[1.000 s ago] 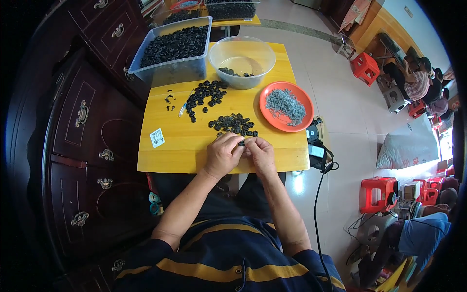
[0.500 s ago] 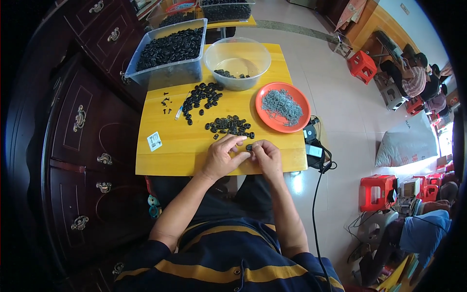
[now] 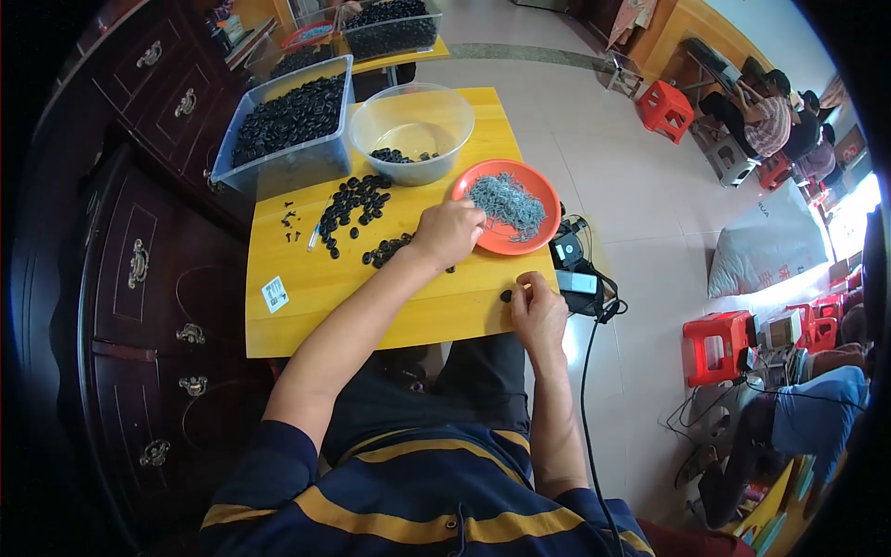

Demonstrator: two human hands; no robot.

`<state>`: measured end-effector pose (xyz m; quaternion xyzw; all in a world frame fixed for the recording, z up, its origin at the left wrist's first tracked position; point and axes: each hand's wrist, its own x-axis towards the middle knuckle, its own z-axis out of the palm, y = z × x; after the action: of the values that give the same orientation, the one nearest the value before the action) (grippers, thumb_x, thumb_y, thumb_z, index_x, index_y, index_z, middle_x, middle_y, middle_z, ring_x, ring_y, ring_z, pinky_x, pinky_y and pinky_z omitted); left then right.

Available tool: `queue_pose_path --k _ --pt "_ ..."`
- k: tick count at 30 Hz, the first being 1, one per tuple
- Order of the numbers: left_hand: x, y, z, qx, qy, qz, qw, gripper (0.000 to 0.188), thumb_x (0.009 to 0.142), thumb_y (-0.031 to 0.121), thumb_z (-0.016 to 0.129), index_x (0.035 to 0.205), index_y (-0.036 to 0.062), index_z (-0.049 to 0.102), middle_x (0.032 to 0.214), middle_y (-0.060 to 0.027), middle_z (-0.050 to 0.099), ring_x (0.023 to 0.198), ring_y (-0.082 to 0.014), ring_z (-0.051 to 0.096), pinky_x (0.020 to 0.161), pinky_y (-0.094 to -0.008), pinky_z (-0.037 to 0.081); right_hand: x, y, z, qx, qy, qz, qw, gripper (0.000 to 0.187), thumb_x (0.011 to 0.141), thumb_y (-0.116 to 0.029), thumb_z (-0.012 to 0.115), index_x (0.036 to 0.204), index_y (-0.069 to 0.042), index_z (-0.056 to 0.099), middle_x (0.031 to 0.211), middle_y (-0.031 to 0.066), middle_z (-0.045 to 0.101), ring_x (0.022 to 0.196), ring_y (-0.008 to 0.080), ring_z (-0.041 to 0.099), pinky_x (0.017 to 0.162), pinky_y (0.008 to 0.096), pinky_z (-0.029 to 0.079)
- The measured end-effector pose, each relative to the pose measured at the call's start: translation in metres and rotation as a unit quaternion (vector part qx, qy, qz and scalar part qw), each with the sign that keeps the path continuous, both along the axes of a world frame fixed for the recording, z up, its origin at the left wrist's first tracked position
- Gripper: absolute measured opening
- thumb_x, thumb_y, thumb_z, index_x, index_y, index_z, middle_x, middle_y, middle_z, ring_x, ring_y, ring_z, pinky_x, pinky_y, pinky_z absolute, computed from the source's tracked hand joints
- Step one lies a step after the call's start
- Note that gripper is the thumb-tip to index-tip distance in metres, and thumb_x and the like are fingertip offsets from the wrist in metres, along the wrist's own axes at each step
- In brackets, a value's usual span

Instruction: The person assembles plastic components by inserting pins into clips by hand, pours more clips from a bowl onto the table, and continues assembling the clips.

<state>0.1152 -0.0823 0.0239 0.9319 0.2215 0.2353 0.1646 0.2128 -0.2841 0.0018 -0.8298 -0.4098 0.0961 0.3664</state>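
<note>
My left hand (image 3: 449, 232) reaches over the left rim of a round orange plate (image 3: 549, 229) heaped with small thin grey metal pins (image 3: 509, 202). Its fingers are drawn together at the pins, and whatever is between the fingertips is hidden. Near the table's right front edge, my right hand (image 3: 540, 311) pinches a small black oval piece (image 3: 507, 295) between thumb and fingers. Below my left forearm and wrist lies a pile of similar black oval pieces (image 3: 382, 251), partly covered by them.
Another group of black pieces (image 3: 353, 204) lies farther left on the yellow table (image 3: 371, 316). Behind stand a clear round bowl (image 3: 455, 121) and a blue-tinted bin (image 3: 278, 160) full of black pieces. A white label (image 3: 275, 294) lies at left; a black cabled device (image 3: 580, 278) sits beside the right edge.
My left hand has left the spot beside my right hand and moved forward and right to the orange plate. My right hand has shifted right with the black oval piece. The view has shifted.
</note>
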Motion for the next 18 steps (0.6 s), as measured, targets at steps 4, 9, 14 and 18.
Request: queue_pose_path --k 4,9,14,18 --pt "0.03 0.011 -0.006 0.032 0.084 0.0 0.996 0.011 0.084 0.019 0.068 0.088 0.0113 0.074 0.09 -0.0084 0.07 0.087 -0.0306 0.069 0.077 -0.0457 0.056 -0.024 -0.001 0.002 0.127 0.044 0.01 0.991 0.009 0.091 -0.014 0.066 0.094 -0.006 0.065 0.072 0.0165 0.067 0.067 0.0354 0.069 0.06 0.0436 0.052" --pt "0.054 0.014 -0.013 0.029 0.186 0.013 0.982 0.011 0.081 0.02 0.069 0.086 0.0124 0.075 0.091 -0.0105 0.072 0.09 -0.031 0.07 0.078 -0.0476 0.056 -0.04 0.003 -0.011 0.168 0.066 0.061 0.982 0.01 0.09 -0.012 0.068 0.098 -0.007 0.065 0.067 0.0139 0.064 0.06 0.0311 0.065 0.056 0.0399 0.05" --pt "0.061 0.011 -0.016 0.049 0.213 0.022 0.976 0.013 0.078 0.014 0.065 0.082 0.0056 0.074 0.089 -0.0157 0.072 0.087 -0.0343 0.071 0.076 -0.048 0.057 -0.046 0.009 -0.013 0.175 0.089 0.084 0.977 0.009 0.091 -0.011 0.068 0.097 -0.005 0.065 0.067 0.0134 0.064 0.059 0.0295 0.065 0.056 0.0379 0.05" --pt "0.056 0.014 -0.016 0.051 0.214 0.006 0.976 0.013 0.078 0.011 0.062 0.078 0.0026 0.073 0.087 -0.0176 0.072 0.085 -0.0357 0.07 0.075 -0.0482 0.057 -0.05 0.014 -0.012 0.186 0.111 0.09 0.972 0.008 0.092 -0.011 0.068 0.095 -0.004 0.066 0.067 0.013 0.065 0.058 0.0237 0.066 0.057 0.0338 0.051"
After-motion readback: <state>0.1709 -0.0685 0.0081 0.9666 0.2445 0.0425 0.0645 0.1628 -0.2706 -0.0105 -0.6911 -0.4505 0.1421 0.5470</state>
